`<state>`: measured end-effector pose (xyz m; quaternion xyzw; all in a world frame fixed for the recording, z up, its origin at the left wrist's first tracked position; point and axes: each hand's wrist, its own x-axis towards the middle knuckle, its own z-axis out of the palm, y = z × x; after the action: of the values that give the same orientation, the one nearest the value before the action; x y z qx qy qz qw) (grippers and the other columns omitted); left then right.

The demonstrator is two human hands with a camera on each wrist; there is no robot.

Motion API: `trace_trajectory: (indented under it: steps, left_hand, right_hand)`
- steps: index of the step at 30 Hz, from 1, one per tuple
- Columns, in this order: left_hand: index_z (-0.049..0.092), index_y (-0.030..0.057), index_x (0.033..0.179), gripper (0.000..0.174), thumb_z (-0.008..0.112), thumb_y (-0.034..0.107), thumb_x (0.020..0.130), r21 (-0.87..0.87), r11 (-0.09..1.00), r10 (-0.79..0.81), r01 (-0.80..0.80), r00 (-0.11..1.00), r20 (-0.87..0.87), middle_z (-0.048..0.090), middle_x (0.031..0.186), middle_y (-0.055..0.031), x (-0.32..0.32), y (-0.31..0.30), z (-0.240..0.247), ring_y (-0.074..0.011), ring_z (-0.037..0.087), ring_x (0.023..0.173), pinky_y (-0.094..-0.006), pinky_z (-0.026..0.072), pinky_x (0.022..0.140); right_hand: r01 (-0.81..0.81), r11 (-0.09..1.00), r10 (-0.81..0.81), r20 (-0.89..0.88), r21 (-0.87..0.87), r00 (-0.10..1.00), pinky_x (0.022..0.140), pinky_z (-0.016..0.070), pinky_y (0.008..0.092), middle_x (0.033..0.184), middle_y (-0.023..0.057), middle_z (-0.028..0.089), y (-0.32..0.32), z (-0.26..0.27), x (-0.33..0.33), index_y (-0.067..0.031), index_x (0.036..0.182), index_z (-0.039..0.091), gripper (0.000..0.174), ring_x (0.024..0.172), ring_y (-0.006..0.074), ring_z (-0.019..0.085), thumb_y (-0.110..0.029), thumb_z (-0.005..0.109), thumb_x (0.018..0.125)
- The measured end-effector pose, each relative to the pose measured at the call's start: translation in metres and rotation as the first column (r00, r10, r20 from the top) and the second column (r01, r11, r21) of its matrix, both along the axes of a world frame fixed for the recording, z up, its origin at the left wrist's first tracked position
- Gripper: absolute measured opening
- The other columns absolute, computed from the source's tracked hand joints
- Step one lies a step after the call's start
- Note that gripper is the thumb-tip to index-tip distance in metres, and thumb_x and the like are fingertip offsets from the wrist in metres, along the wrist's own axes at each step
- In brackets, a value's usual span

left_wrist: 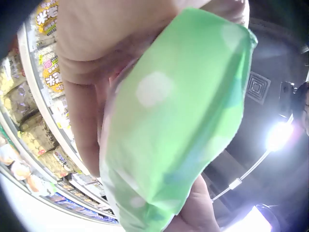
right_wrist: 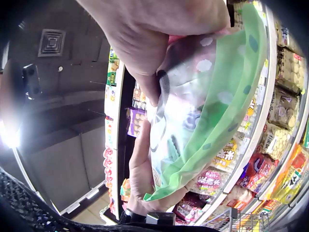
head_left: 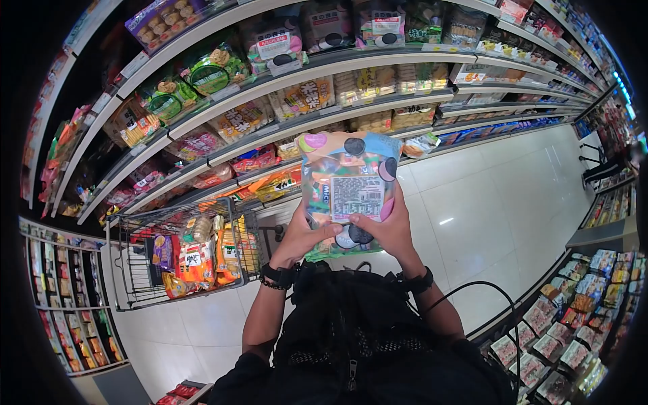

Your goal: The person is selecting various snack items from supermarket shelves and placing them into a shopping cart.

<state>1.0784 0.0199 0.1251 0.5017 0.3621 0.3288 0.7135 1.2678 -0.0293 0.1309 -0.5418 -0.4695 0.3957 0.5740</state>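
Plastic bag is being gripped at centre by left hand and right hand, one per side; packs are already being held in cart, lower left, bag outside.

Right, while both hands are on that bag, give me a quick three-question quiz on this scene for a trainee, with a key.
1. True or false: the left hand and the right hand both hold the bag.
2. In the head view, where is the wire cart relative to the bag? A) to its left B) to its right C) directly above it
3. Fill in: the side of the bag facing the head camera carries a printed ____.

Key: 1 true; 2 A; 3 label
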Motion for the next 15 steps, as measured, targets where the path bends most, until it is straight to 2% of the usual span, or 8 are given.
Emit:
trace_trajectory:
  steps: [1,3,10,15]
  left_hand:
    - [0.028,-0.0023,0.134,0.087,0.08,0.019,0.067,-0.001,1.0,-0.002,0.002,1.0,0.001,0.048,0.123,-0.0116,0.001,0.0,-0.002,-0.0186,0.048,0.113,-0.0317,0.039,0.096]
    - [0.037,-0.0002,0.128,0.072,0.077,0.009,0.069,0.03,0.999,0.034,-0.036,0.999,0.04,0.054,0.115,-0.01,0.003,0.0,-0.007,-0.0158,0.054,0.103,-0.03,0.0434,0.09]
    - [0.037,0.0001,0.129,0.072,0.077,0.008,0.07,-0.003,0.999,0.048,-0.048,0.995,0.083,0.052,0.118,-0.0097,0.007,-0.001,-0.001,-0.0164,0.052,0.108,-0.0309,0.0415,0.092]
    - [0.037,0.0002,0.129,0.072,0.076,0.008,0.069,-0.003,0.997,0.083,-0.083,0.994,0.073,0.052,0.119,-0.0095,0.002,0.001,-0.012,-0.0169,0.051,0.109,-0.0315,0.0403,0.094]
  right_hand:
    - [0.006,0.999,-0.004,0.058,-0.035,0.998,0.081,0.0472,0.0293,0.106,0.012,0.057,-0.001,0.003,0.001,0.0004,0.131,0.03,0.085,0.096,0.0176,0.059,-0.017,0.081,0.065]
    - [0.002,0.999,0.001,0.061,-0.044,0.998,0.082,0.0472,0.0295,0.107,0.0127,0.057,-0.002,0.008,0.003,0.001,0.132,0.029,0.086,0.097,0.0179,0.059,-0.017,0.081,0.065]
    - [-0.025,1.0,0.025,0.018,-0.005,1.0,0.083,0.047,0.0301,0.108,0.0151,0.058,0.001,0.0,0.006,0.0043,0.135,0.024,0.091,0.098,0.0189,0.059,-0.018,0.08,0.066]
    - [-0.046,0.997,0.047,0.02,-0.056,0.999,0.084,0.0468,0.0301,0.109,0.0161,0.057,0.002,0.004,0.005,0.006,0.135,0.023,0.093,0.1,0.0193,0.058,-0.018,0.08,0.066]
